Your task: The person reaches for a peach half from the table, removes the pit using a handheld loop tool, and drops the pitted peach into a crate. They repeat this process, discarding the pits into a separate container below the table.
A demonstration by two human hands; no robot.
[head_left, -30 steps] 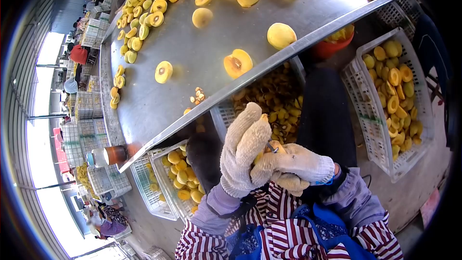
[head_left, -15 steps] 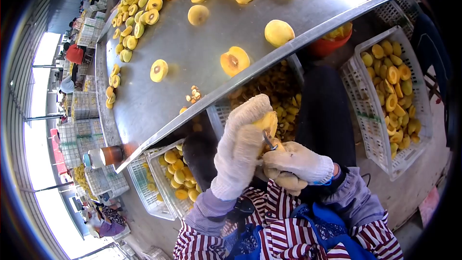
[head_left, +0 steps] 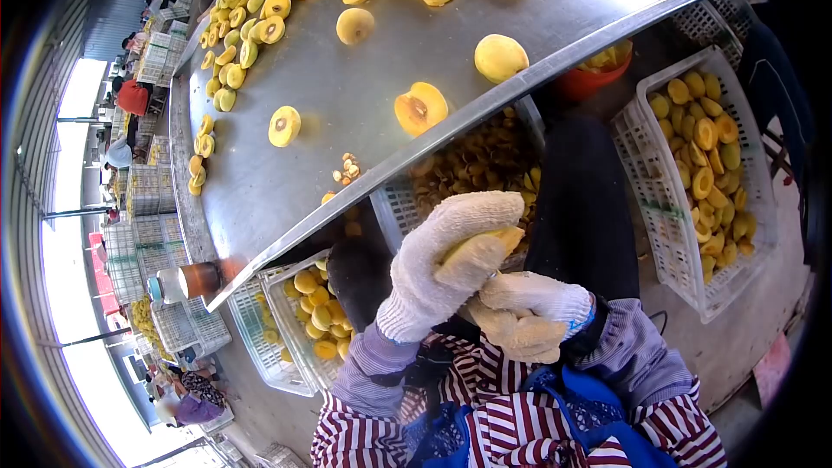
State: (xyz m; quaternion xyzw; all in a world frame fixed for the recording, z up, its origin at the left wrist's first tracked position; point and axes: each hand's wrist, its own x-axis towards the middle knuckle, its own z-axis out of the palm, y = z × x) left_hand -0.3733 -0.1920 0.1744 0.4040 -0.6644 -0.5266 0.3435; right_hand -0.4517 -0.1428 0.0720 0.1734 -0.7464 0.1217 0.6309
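Observation:
In the head view, my left hand, in a whitish work glove, is closed around a yellow peach half. Part of the fruit shows between the fingers; its cut face is mostly turned away. My right hand, gloved too, is closed just below and right of it, close against the left fingers. Only a speck of a small metal pitting tool shows at its fingertips; the rest is covered by the glove. Beneath the hands stands a crate full of peach pieces.
A metal table with a raised edge lies ahead, bearing peach halves and a small heap of pit bits. Crates of peach halves stand to the right and left. A red bucket and a jar are near the edge.
My left hand has turned over the fruit and shifted slightly right and down, so its fingers now cover more of it. The metal tool, plainly visible before, is now almost hidden.

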